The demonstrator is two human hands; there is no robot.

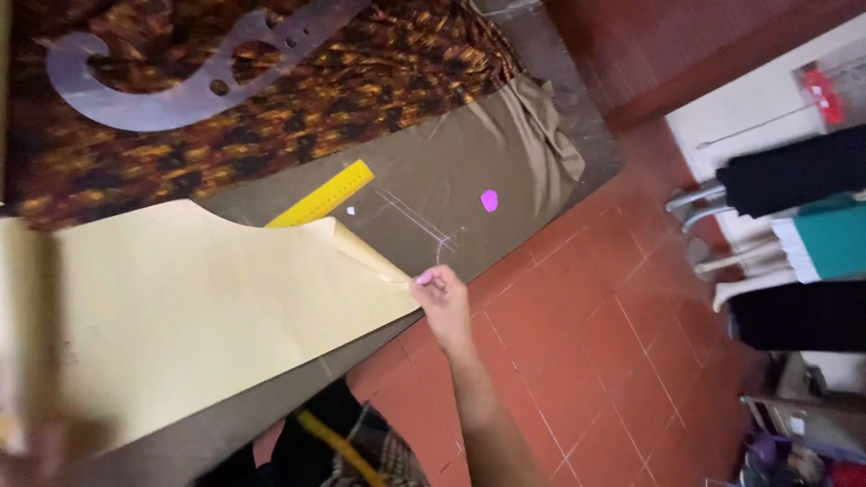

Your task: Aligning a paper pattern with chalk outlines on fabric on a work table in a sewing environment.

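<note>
Pattern paper (pixel 198 298) pale yellow; ruler (pixel 323 195) bright yellow; cloth (pixel 469 180) olive-khaki; chalk piece (pixel 489 200) pink; patterned fabric (pixel 379 63) brown-orange mottled; French curve (pixel 162 95) translucent grey; floor tiles (pixel 595 361) red.

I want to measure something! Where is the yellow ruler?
In the head view, the yellow ruler lies slanted on the olive cloth, just above the cream paper pattern, below the clear curved ruler.

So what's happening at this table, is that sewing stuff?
Yes, it looks like pattern work. The person's right hand pinches a corner of a pale yellow paper pattern, with a small pink piece, perhaps chalk, at the fingertips. The pattern lies on olive fabric bearing chalk lines. A yellow ruler, a pink chalk piece and a clear French curve lie nearby. The left hand is a blur at the frame's edge.
</note>
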